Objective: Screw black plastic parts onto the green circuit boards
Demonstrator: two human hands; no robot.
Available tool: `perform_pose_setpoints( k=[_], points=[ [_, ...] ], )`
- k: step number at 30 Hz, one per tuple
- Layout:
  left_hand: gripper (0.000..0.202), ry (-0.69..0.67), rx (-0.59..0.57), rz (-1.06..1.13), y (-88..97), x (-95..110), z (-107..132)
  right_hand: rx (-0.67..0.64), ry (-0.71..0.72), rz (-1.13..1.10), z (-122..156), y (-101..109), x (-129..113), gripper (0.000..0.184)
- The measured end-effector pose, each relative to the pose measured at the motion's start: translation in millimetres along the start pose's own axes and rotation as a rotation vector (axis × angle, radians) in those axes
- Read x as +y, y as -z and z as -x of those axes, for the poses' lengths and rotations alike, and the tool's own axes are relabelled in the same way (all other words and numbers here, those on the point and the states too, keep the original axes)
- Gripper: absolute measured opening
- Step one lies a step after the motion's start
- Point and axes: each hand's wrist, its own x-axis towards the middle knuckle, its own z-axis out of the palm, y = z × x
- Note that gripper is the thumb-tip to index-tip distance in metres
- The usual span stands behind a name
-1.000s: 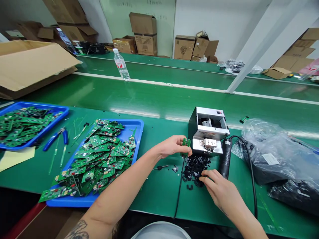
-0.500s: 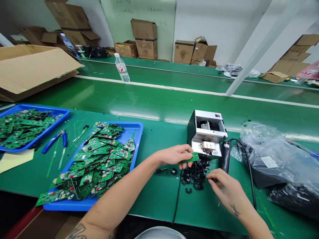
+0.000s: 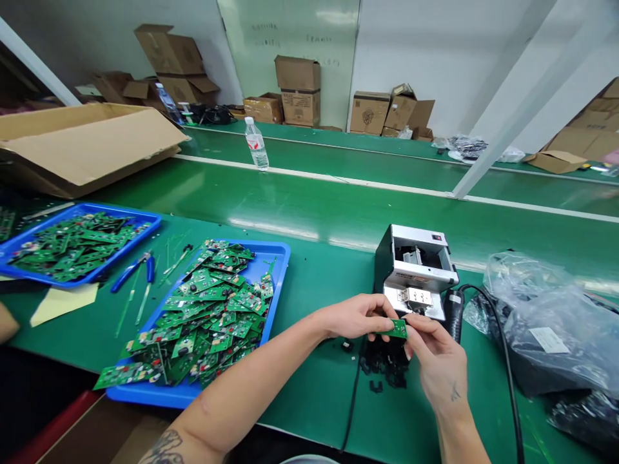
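Observation:
My left hand [image 3: 360, 317] pinches a small green circuit board [image 3: 398, 328] and holds it flat above a heap of small black plastic parts [image 3: 384, 364]. My right hand [image 3: 432, 351] meets the board from the right, its fingertips closed at the board's edge; whether they hold a black part there is hidden. Just behind both hands stands a small grey machine [image 3: 416, 270] with an open top.
A blue tray [image 3: 278, 258] heaped with green boards lies to the left, a second blue tray [image 3: 145, 222] farther left, blue-handled pliers [image 3: 129, 272] between them. Clear plastic bags [image 3: 546, 322] of dark parts lie right. A black cable [image 3: 507, 361], a water bottle [image 3: 256, 143] and cardboard boxes are around.
My right hand left the black parts heap and rose to the board. My left hand lowered the board and turned it flat. The view shifted slightly.

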Motion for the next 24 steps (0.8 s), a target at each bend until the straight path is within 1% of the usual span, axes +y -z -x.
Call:
perform_pose_setpoints(
  k=[7, 11, 14, 19, 24],
  points=[
    [0.022, -0.024, 0.042, -0.069, -5.9, 5.1, -0.4, -0.018, -0.129, -0.085, -2.1, 11.6, 5.8, 0.028],
    [0.015, -0.033, 0.025, -0.106, -5.6, 4.6, -1.1, -0.016, -0.167, -0.112, -3.8, 12.2, 5.4, 0.029],
    [0.017, -0.053, 0.015, -0.115, -4.5, 3.3, -1.0, -0.001, -0.174, -0.121, -3.2, 10.6, 6.0, 0.029],
    [0.016, -0.082, 0.038, -0.094, -6.1, 4.2, -0.6, 0.037, -0.163, -0.108, -0.9, 7.1, 7.4, 0.029],
    [0.014, -0.089, 0.097, -0.04, -9.9, 4.2, -2.2, 0.04, -0.141, -0.041, -0.7, 8.9, 9.2, 0.031]
  ],
)
